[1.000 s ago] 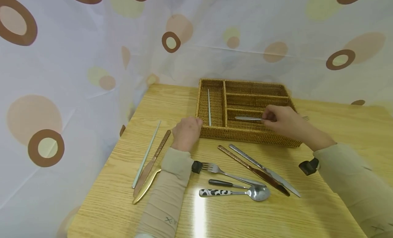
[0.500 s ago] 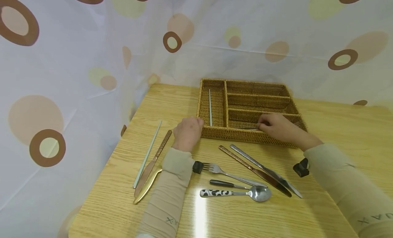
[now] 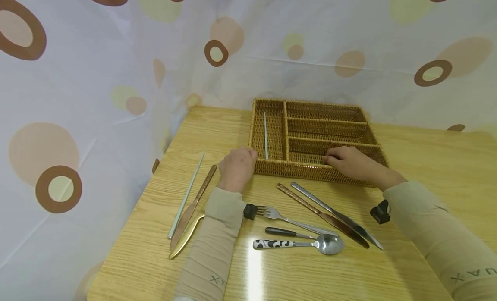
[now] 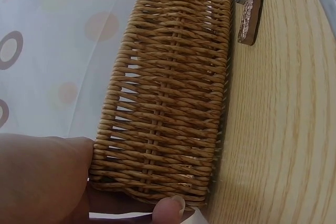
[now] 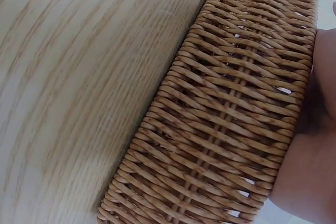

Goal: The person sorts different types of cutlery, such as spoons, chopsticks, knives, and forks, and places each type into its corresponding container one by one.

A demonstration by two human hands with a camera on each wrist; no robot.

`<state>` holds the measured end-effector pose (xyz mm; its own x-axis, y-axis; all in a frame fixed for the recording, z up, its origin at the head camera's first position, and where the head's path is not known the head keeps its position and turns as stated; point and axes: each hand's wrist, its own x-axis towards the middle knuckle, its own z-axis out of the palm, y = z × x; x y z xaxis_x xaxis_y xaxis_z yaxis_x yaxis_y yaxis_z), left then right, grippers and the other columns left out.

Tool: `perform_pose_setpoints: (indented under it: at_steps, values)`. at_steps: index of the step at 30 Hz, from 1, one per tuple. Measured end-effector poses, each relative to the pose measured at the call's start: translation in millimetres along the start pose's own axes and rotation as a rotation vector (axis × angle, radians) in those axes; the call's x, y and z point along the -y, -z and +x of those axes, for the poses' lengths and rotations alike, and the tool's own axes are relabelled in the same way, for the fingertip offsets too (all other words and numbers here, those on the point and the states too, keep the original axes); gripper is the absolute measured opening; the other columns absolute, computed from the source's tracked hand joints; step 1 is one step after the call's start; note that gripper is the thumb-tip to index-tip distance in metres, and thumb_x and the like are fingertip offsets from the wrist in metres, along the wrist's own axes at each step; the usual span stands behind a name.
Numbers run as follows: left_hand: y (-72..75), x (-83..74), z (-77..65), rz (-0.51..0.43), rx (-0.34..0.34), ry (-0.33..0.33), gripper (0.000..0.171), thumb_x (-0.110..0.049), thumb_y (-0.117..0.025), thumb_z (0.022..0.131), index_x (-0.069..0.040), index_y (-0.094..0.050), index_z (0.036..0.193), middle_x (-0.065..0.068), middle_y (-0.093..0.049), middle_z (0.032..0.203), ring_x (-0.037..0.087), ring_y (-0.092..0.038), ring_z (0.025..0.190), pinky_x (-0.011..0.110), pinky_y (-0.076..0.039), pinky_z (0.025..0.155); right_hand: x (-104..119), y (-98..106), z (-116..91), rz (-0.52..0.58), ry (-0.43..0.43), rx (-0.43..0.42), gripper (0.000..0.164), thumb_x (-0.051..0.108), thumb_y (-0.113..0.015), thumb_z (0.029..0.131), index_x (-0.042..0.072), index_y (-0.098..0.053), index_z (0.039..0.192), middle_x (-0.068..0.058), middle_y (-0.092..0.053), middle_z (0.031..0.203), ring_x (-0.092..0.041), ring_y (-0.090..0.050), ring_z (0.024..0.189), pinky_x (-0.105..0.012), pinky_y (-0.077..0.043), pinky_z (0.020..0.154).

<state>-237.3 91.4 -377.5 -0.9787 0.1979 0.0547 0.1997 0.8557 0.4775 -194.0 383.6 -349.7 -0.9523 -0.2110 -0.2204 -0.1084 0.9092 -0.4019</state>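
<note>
My left hand (image 3: 237,167) grips the near left corner of a brown wicker cutlery tray (image 3: 310,170), its thumb below the corner in the left wrist view. My right hand (image 3: 351,163) reaches over the tray's front wall into the front compartment, fingers curled downward. The front wall hides what lies under those fingertips, and I cannot tell whether they still hold the fork seen earlier. In the right wrist view the woven wall (image 5: 220,108) fills the middle, with part of the hand at the right edge. One pale chopstick (image 3: 265,135) lies in the tray's left compartment.
Left of my left arm lie another chopstick (image 3: 186,195), a copper knife (image 3: 194,206) and a gold-coloured utensil (image 3: 186,236). In front of the tray are a fork (image 3: 295,223), a dark-handled utensil (image 3: 280,231), a spoon (image 3: 328,245), a copper knife (image 3: 322,214) and a silver knife (image 3: 341,219). Patterned cloth (image 3: 295,81) hangs behind.
My right hand has lowered into the front compartment and shifted slightly left. The silver fork it held there has dropped out of sight behind the front wall. My left hand has stayed put.
</note>
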Motion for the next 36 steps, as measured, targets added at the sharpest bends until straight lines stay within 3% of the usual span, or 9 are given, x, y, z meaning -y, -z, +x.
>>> perform_pose_setpoints:
  at_steps: [8,18,23,29,32,36]
  values:
    - [-1.7,2.0,1.0,-0.001,-0.005,0.002,0.048,-0.035,-0.028,0.095,-0.015,-0.038,0.053,-0.004,-0.031,0.046,0.012,-0.030,0.040,0.027,-0.030,0.035,-0.9,-3.3,1.2,-0.016,0.000,-0.033,0.032,0.027,-0.034,0.097,0.008,-0.059,0.105,-0.004,-0.045,0.065,-0.014,-0.035,0.050,-0.032,-0.037,0.062]
    - [-3.5,3.1,1.0,-0.004,-0.010,0.005,0.048,-0.035,-0.027,0.095,-0.015,-0.039,0.053,-0.003,-0.032,0.046,0.012,-0.030,0.040,0.028,-0.031,0.036,0.2,-7.9,-2.8,-0.037,0.013,-0.151,0.032,0.029,-0.036,0.096,0.008,-0.060,0.103,-0.007,-0.061,0.085,-0.016,-0.047,0.062,-0.032,-0.039,0.062]
    - [-4.2,2.7,0.6,-0.014,-0.015,0.000,0.049,-0.034,-0.027,0.095,-0.015,-0.038,0.052,-0.003,-0.030,0.046,0.012,-0.027,0.040,0.028,-0.029,0.035,4.4,-9.1,-8.5,-0.059,0.065,-0.255,0.031,0.026,-0.036,0.096,0.007,-0.061,0.096,-0.006,-0.060,0.079,-0.015,-0.045,0.058,-0.031,-0.038,0.058]
    - [-2.7,1.8,0.5,-0.005,-0.026,-0.018,0.048,-0.033,-0.027,0.096,-0.015,-0.038,0.052,-0.003,-0.030,0.045,0.011,-0.027,0.039,0.026,-0.027,0.034,26.6,-9.9,-23.9,-0.091,0.126,-0.434,0.023,0.022,-0.041,0.094,0.012,-0.060,0.085,0.000,-0.054,0.072,-0.014,-0.042,0.058,-0.030,-0.036,0.055]
    - [-1.8,1.2,0.9,0.006,-0.032,-0.018,0.050,-0.034,-0.027,0.096,-0.015,-0.037,0.051,-0.003,-0.030,0.045,0.011,-0.026,0.038,0.025,-0.026,0.033,40.8,-12.8,-33.3,-0.110,0.199,-0.422,0.019,0.020,-0.044,0.093,0.013,-0.059,0.082,0.003,-0.052,0.070,-0.011,-0.042,0.057,-0.027,-0.037,0.053]
    - [-1.0,0.7,1.3,0.011,-0.035,-0.009,0.050,-0.034,-0.027,0.096,-0.015,-0.037,0.051,-0.003,-0.030,0.045,0.011,-0.027,0.039,0.026,-0.027,0.033,55.1,-20.6,-43.1,-0.151,0.284,-0.302,0.018,0.015,-0.047,0.092,0.017,-0.056,0.077,0.007,-0.047,0.063,-0.005,-0.038,0.053,-0.022,-0.035,0.050]
